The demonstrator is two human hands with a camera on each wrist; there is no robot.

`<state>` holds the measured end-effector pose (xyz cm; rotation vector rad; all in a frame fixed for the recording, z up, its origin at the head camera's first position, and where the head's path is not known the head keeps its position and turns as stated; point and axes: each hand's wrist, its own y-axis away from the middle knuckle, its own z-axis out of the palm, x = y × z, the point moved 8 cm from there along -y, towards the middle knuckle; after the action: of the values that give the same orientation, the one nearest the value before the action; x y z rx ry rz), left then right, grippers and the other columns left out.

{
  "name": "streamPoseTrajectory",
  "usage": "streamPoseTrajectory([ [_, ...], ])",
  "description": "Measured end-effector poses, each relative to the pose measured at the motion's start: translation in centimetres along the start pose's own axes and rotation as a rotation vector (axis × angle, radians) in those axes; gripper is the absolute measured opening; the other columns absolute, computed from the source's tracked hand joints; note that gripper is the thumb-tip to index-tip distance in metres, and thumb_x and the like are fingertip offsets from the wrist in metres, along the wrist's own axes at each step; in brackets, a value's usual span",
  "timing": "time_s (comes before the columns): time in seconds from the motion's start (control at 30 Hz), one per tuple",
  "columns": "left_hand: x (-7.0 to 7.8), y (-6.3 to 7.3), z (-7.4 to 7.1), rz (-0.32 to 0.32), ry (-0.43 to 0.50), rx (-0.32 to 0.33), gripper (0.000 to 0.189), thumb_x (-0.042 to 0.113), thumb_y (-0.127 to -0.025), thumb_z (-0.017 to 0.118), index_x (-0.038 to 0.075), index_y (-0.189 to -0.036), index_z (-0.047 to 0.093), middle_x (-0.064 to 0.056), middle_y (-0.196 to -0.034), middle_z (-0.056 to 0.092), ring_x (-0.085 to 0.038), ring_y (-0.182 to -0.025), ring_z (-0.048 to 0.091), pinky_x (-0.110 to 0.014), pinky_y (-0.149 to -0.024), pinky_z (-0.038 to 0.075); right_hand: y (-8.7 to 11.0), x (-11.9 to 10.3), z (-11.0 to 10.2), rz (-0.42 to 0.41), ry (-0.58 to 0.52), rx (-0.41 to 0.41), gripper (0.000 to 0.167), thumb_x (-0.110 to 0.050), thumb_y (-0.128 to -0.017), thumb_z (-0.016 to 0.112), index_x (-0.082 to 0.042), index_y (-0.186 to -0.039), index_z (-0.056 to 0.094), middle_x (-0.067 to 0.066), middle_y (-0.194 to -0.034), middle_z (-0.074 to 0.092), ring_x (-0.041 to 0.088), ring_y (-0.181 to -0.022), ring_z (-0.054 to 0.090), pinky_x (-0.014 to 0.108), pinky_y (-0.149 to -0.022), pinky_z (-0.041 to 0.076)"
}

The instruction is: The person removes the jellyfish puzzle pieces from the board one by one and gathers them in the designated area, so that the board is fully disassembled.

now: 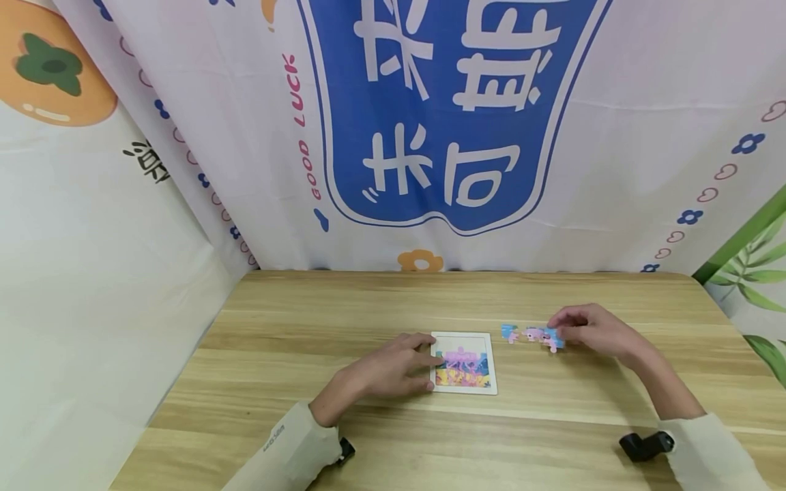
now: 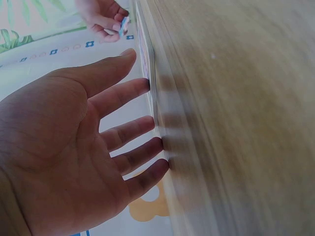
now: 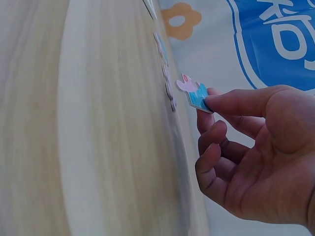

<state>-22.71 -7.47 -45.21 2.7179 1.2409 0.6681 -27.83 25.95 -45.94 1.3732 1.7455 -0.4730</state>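
A white-framed jigsaw puzzle (image 1: 494, 368) lies flat on the table, its lower part filled with a picture of a pink tentacled creature over yellow and blue; the upper strip is bare white. My left hand (image 1: 396, 367) rests at its left edge with fingers spread and nearly straight, fingertips on the frame and the wood, as the left wrist view shows. To the right of the frame, my right hand (image 1: 598, 332) pinches a blue and pink puzzle piece (image 3: 198, 96) between thumb and index finger, raised over the table. Loose puzzle pieces (image 1: 510, 332) lie beside that hand.
The wooden table (image 1: 307, 307) runs back to a hanging printed cloth (image 1: 276, 225) with a blue badge and lettering. Another pale cloth hangs along the left side. Black wrist devices (image 1: 646, 446) sit at both cuffs.
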Motion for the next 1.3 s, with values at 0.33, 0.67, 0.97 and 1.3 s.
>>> streamPoseTrajectory([
  [0.33, 0.09, 0.04, -0.15, 0.002, 0.000, 0.011, 0.051, 0.040, -0.107, 0.068, 0.025, -0.154, 0.060, -0.007, -0.174, 0.037, -0.028, -0.162, 0.034, -0.050, -0.132, 0.031, 0.36, 1.02, -0.89, 0.007, 0.048, 0.006, 0.023, -0.009, -0.107, 0.061, 0.003, -0.124, 0.071, 0.008, -0.104, 0.063, 0.014, -0.087, 0.050, 0.026, -0.070, 0.046],
  [0.67, 0.08, 0.16, -0.20, 0.002, -0.002, 0.012, 0.051, 0.041, -0.107, 0.067, 0.025, -0.154, 0.060, -0.006, -0.174, 0.037, -0.027, -0.162, 0.035, -0.050, -0.132, 0.032, -0.40, 0.48, -0.99, -0.042, 0.239, 0.096, 0.016, -0.006, -0.103, 0.066, -0.003, -0.113, 0.078, 0.008, -0.103, 0.073, 0.020, -0.090, 0.056, 0.028, -0.075, 0.048],
  [0.97, 0.06, 0.06, -0.11, 0.007, 0.002, 0.015, 0.051, 0.041, -0.106, 0.068, 0.025, -0.154, 0.060, -0.007, -0.174, 0.036, -0.028, -0.162, 0.034, -0.050, -0.132, 0.033, -0.54, 0.24, -0.99, -0.043, 0.261, 0.103, 0.014, -0.005, -0.102, 0.066, -0.006, -0.109, 0.079, 0.007, -0.103, 0.075, 0.020, -0.092, 0.060, 0.034, -0.079, 0.050],
  [1.3, 0.08, 0.05, -0.04, 0.020, 0.002, 0.023, 0.051, 0.039, -0.106, 0.068, 0.023, -0.154, 0.061, -0.008, -0.173, 0.038, -0.029, -0.161, 0.036, -0.051, -0.131, 0.034, -0.43, 0.11, -0.82, -0.022, 0.234, 0.088, 0.018, -0.005, -0.096, 0.074, -0.001, -0.113, 0.076, 0.008, -0.103, 0.073, 0.019, -0.092, 0.061, 0.028, -0.076, 0.051],
])
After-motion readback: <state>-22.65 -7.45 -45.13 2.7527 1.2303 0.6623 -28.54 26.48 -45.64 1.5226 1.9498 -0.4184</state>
